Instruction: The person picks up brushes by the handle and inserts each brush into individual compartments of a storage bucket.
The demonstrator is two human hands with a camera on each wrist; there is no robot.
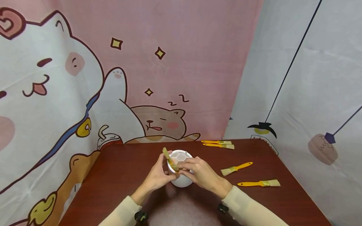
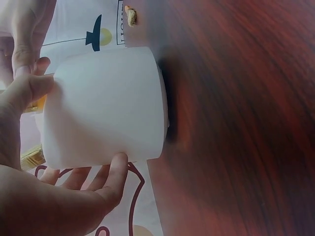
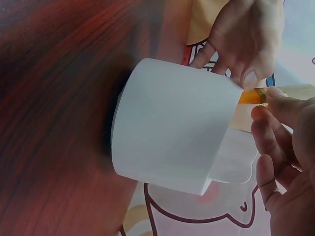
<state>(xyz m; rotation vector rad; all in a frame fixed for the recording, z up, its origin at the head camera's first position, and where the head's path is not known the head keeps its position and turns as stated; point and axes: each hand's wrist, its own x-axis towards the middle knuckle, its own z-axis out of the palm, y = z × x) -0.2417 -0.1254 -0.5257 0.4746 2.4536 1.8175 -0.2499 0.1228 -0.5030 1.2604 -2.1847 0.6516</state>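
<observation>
- the left hand (image 1: pixel 155 177) grips the white holder (image 1: pixel 182 182) upright on the dark red table (image 1: pixel 118 188), thumb and fingers around its wall.
- the right hand (image 1: pixel 205 172) pinches a brush (image 3: pixel 252 96) at the holder's rim, yellow handle pointing into the mouth (how deep it reaches is hard to tell).
- a second brush (image 1: pixel 166 153) leans there, bristles up, near the left fingers.
- four loose brushes (image 1: pixel 260 183) lie to the right.

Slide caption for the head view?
Left hand grips a white container while the right hand pinches a brush at its rim; four yellow-handled brushes lie on the table.
</observation>
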